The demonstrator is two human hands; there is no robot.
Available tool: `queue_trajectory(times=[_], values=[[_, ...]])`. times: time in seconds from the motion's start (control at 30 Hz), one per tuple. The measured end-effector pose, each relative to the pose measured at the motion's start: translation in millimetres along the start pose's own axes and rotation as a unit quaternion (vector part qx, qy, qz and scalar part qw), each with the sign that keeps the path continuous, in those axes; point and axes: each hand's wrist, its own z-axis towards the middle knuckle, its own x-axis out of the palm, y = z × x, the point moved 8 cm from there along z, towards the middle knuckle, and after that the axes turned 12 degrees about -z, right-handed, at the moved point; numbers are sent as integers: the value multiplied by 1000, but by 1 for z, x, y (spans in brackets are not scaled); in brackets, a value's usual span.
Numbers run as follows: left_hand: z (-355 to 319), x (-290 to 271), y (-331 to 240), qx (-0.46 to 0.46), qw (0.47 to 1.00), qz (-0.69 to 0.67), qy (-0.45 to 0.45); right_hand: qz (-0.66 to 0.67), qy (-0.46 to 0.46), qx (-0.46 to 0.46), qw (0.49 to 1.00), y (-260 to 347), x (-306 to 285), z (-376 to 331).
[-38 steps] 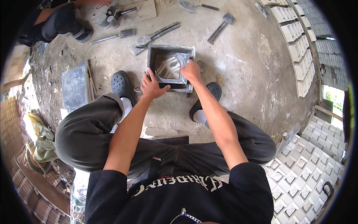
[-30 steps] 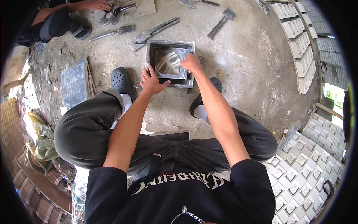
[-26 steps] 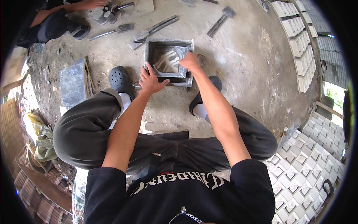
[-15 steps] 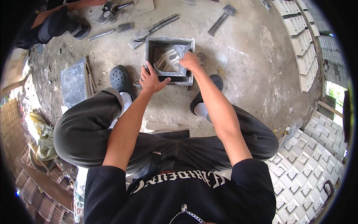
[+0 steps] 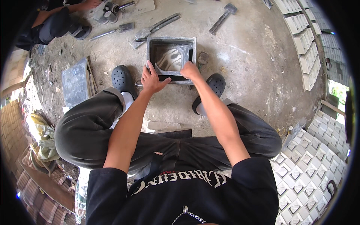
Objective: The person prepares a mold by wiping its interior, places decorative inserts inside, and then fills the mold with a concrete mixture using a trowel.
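Observation:
Between my feet lies a dark square box mould (image 5: pixel 194 44) with a smaller inner frame (image 5: pixel 170 72) set inside it. A pale curved pattern (image 5: pixel 171 59) shows on the inner floor. My left hand (image 5: pixel 152 80), fingers spread, rests over the mould's near left corner and touches its rim. My right hand (image 5: pixel 190 71) is closed on the inner frame's near right corner; its fingertips are partly hidden. Dark gaps show between the two frames along the near and right sides.
A hammer (image 5: pixel 224 18), a trowel-like tool (image 5: pixel 114 31) and long flat bars (image 5: pixel 159 26) lie beyond the mould. Grey boards (image 5: pixel 75 81) lie at left. Pale moulded blocks (image 5: pixel 303 45) line the right; patterned tiles (image 5: pixel 305 168) lie near right. Another person's leg (image 5: pixel 56 28) is far left.
My right hand has moved a little toward me along the inner frame, which now sits straighter in the mould. My left hand has stayed almost still.

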Motion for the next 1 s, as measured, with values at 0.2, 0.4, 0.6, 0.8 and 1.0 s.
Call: queue_trajectory(times=[0.2, 0.4, 0.6, 0.8, 1.0], values=[[-2, -2, 7, -6, 1000, -2, 7, 33, 64, 46, 996, -4, -10, 1], [3, 0, 17, 6, 999, -20, -31, 19, -146, 56, 988, 11, -47, -7], [-1, -12, 20, 34, 980, -142, -136, 98, 74, 31, 992, -1, -22, 6], [15, -20, 19, 12, 976, -179, -122, 37, -46, 22, 998, -2, -33, -9], [30, -23, 33, 27, 948, -316, 23, 140, -193, 61, 969, -40, -56, -20]])
